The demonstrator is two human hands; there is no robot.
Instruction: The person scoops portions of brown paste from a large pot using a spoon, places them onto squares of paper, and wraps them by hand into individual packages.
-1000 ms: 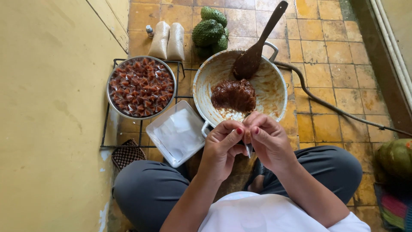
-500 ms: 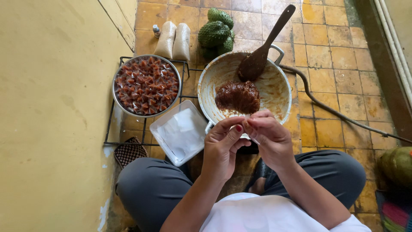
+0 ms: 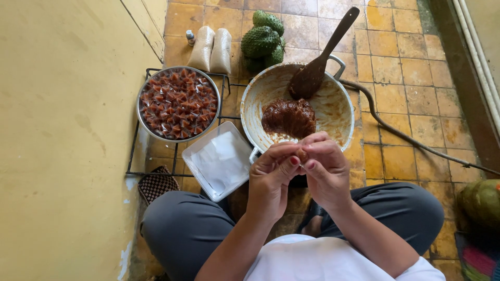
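Hands unmoved, left hand and right hand grip pinching brown lump between fingertips

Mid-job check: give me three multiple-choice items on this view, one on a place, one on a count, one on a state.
1. Where does the dark wooden spoon rest?
A. in the white enamel pan
B. on the tiles
C. in the metal bowl of wrapped red-brown pieces

2. How many white bags lie by the wall?
A. one
B. two
C. four

3. How are the left hand and right hand?
A. apart
B. flat on knees
C. fingertips together on a small brown piece

A: spoon head lies inside the pan. B: two lie side by side. C: fingertips meet on it.
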